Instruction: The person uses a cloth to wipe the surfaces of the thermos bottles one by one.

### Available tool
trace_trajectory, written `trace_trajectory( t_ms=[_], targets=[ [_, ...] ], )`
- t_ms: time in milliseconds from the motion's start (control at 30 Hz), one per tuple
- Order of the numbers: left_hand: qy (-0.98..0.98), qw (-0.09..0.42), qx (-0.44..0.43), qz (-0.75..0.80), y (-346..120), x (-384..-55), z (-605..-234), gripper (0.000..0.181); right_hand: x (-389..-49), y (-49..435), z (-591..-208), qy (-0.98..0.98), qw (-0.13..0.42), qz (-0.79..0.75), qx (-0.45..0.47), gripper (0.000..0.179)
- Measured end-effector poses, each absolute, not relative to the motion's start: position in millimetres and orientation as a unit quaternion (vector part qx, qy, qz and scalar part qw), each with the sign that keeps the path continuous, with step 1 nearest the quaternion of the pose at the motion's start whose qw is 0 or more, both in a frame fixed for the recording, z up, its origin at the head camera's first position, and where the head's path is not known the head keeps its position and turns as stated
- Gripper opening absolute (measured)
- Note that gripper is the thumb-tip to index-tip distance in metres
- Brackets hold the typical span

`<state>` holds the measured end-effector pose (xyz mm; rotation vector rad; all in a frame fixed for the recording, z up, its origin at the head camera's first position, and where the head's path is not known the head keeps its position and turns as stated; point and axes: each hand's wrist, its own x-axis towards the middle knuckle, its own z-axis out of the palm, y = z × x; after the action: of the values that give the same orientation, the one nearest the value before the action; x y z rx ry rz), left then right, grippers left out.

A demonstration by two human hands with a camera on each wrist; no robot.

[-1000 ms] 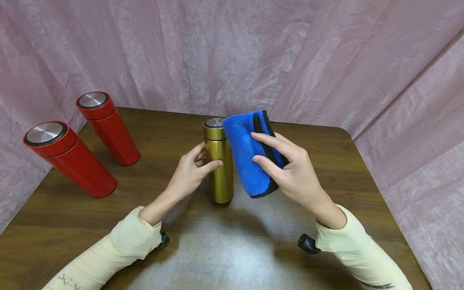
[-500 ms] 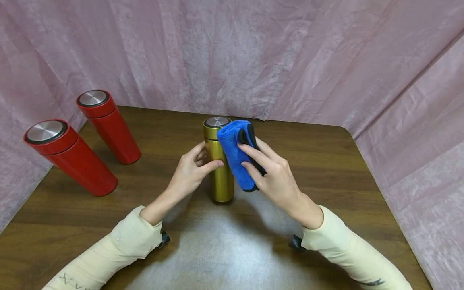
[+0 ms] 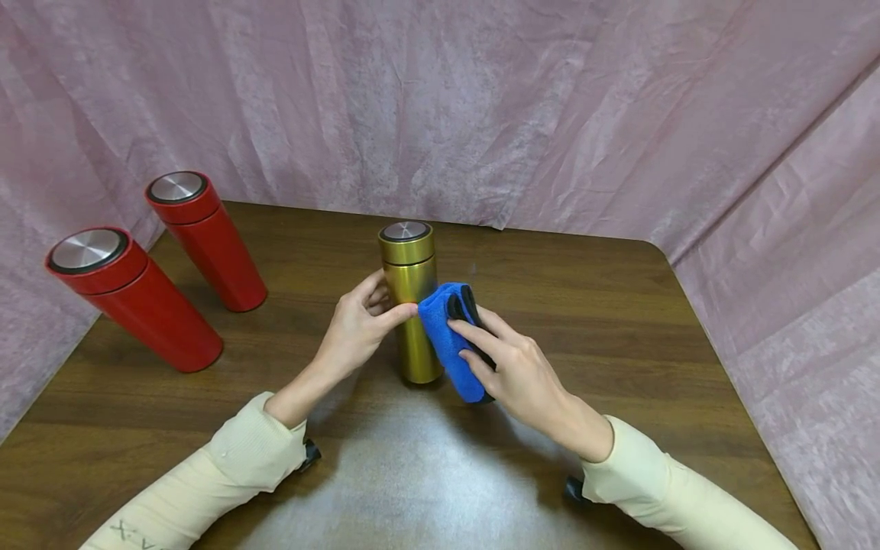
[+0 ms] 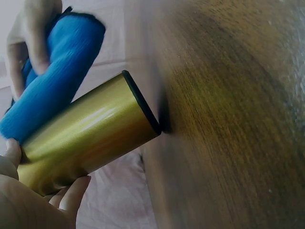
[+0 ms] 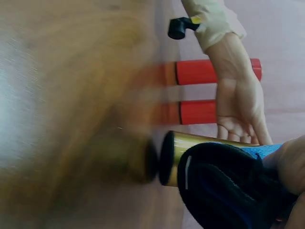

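A gold thermos flask [image 3: 407, 276] with a steel disc on its lid stands near the middle of the table, its top leaning slightly left. My left hand [image 3: 354, 328] grips its middle, thumb in front and fingers behind. My right hand [image 3: 519, 370] pinches a folded blue towel [image 3: 440, 332] with black edging, which lies along the flask's right side. From the left wrist, the towel [image 4: 71, 57] overlaps the flask's body [image 4: 95, 126], whose dark base is close to the tabletop. In the right wrist view the towel's black-edged side [image 5: 224, 181] hides much of the flask.
Two red thermos flasks stand upright at the left, one nearer [image 3: 137, 302] and one farther back [image 3: 216, 252]. The wooden table [image 3: 584, 305] ends at a pink curtain [image 3: 440, 107] behind and at the right. Dark wrist cameras [image 3: 576, 489] hang under the sleeves.
My right hand has carried the towel left against the flask, then down from near its lid to its lower half. The flask's top has tipped slightly left; my left hand keeps its grip.
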<state>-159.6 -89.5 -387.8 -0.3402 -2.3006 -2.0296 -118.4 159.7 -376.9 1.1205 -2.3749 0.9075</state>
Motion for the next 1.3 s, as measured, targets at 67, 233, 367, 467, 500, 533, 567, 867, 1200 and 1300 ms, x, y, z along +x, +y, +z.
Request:
trace_trajectory(
  t_ms=[67, 233, 367, 467, 500, 533, 567, 867, 1200, 1300],
  targets=[
    [-0.745, 0.029, -0.108, -0.657, -89.5, -159.3, -387.5, 0.065, -113.2, 162.2, -380.7, -0.853, 0.159, 0.306, 0.391, 0.046],
    [-0.748, 0.026, -0.104, -0.655, -89.4, -158.7, -385.5, 0.066, -101.0, 167.5, -387.4, -0.885, 0.107, 0.254, 0.375, 0.045],
    [-0.749, 0.026, -0.102, -0.654, -89.6, -158.2, -384.6, 0.067, -94.8, 169.1, -389.9, -0.900, 0.067, 0.225, 0.367, 0.044],
    [-0.749, 0.026, -0.100, -0.654, -89.5, -157.8, -384.5, 0.068, -91.6, 169.6, -390.2, -0.907, 0.040, 0.206, 0.366, 0.044],
    [-0.750, 0.025, -0.099, -0.654, -89.4, -157.5, -384.3, 0.068, -90.7, 169.9, -389.7, -0.908, 0.031, 0.200, 0.366, 0.044],
    [-0.750, 0.025, -0.099, -0.653, -89.3, -157.3, -384.1, 0.069, -90.2, 170.2, -389.0, -0.909, 0.022, 0.195, 0.368, 0.043],
    [-0.751, 0.024, -0.099, -0.652, -89.2, -157.1, -383.8, 0.069, -89.9, 170.6, -388.0, -0.909, 0.010, 0.191, 0.369, 0.043],
    [-0.749, 0.023, -0.101, -0.655, -87.0, -157.1, -385.7, 0.068, -101.1, 173.9, -369.5, -0.899, -0.118, 0.207, 0.367, 0.037],
    [-0.753, 0.047, -0.149, -0.639, -79.3, -152.6, -384.7, 0.065, -118.2, 175.9, -329.9, -0.893, -0.102, 0.246, 0.363, 0.032],
    [-0.753, 0.045, -0.152, -0.638, -77.0, -151.8, -384.2, 0.066, -121.5, 178.0, -312.8, -0.894, -0.091, 0.262, 0.353, 0.032]
  ],
)
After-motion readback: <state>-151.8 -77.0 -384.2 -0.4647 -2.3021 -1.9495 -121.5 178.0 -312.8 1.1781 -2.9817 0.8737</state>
